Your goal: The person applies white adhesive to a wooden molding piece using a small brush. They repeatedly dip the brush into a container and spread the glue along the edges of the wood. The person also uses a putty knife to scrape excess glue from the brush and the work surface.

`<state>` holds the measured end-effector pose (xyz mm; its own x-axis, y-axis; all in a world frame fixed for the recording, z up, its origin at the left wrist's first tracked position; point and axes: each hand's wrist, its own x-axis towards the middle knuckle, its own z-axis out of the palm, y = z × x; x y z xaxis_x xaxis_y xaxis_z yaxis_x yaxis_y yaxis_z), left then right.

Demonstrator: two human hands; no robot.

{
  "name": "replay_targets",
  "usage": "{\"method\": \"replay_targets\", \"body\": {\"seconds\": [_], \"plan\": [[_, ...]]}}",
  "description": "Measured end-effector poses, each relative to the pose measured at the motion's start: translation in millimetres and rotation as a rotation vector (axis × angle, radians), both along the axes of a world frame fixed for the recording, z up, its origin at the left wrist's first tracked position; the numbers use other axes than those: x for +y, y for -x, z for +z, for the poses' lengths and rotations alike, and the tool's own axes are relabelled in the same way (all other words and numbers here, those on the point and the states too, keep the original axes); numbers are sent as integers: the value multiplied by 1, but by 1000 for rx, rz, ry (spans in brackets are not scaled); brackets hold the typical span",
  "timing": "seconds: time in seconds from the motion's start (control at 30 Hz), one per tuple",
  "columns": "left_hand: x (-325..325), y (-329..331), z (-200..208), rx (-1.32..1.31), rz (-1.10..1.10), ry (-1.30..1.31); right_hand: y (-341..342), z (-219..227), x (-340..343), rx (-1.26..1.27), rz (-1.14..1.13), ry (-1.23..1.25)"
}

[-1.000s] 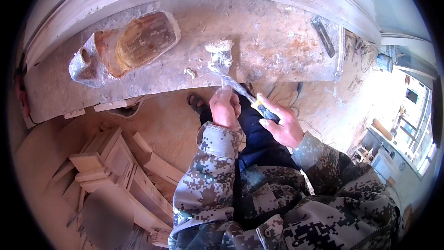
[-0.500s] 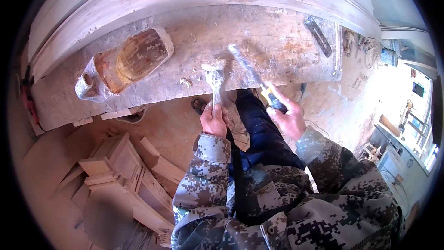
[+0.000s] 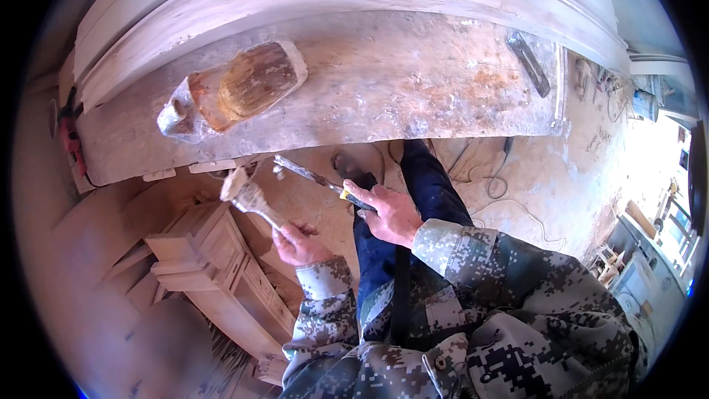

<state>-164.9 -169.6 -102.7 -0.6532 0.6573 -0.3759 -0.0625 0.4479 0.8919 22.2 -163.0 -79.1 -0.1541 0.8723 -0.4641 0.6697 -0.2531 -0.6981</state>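
Left hand had fingers clamped on the brush handle, right hand on the scraper's yellow-and-black grip, both tools just past the bench's near edge, brush likely light, pale crusted head probably stiff, best held by its slim handle, scraper narrow, smeared, likely rigid.

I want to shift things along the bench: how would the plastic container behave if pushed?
The plastic container is probably light for its size, since its walls look thin and partly see-through. Its crumpled left end would likely give if squeezed. Lying low and long on the bench, it seems likelier to slide than tip.
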Motion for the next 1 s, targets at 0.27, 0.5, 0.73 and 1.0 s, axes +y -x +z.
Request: {"method": "replay_targets", "body": {"seconds": [0.27, 0.5, 0.73, 1.0], "plan": [[-13, 49, 7, -45, 46, -70, -51, -12, 54, 144, -632, -84], [-20, 71, 20, 13, -12, -64, -28, -3, -16, 138, -90, -139], [-42, 127, 11, -85, -9, -80, -165, -23, -46, 310, -1455, -70], [1, 111, 56, -58, -150, -155, 52, -20, -61, 174, -250, -75]]}}
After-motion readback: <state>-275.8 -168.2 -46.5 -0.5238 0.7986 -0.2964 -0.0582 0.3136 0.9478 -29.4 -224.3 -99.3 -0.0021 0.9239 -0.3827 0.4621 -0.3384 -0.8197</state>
